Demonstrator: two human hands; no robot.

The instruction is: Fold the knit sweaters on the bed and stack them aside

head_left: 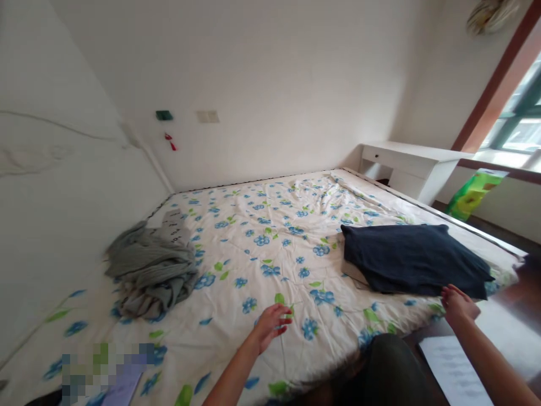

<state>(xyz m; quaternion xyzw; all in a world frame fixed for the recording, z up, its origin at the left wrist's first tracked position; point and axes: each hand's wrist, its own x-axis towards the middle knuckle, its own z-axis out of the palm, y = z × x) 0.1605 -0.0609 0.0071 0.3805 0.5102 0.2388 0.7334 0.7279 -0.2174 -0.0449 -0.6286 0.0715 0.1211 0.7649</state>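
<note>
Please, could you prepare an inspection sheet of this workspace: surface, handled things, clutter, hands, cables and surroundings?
Surface: floral bed sheet, wrinkled towards its far right corner.
Job's things: dark cloth spread on the right side, a beige layer showing under its left edge; grey-green clothes crumpled in a pile on the left.
Clutter: purple item at lower left, partly blurred out; white paper beside the knee.
Hands: left hand open over the sheet, holding nothing visible; right hand at the dark cloth's near edge, grip unclear.
Cables: thin cord along the left wall.
Surroundings: white desk, window, green packet on the right.
</note>
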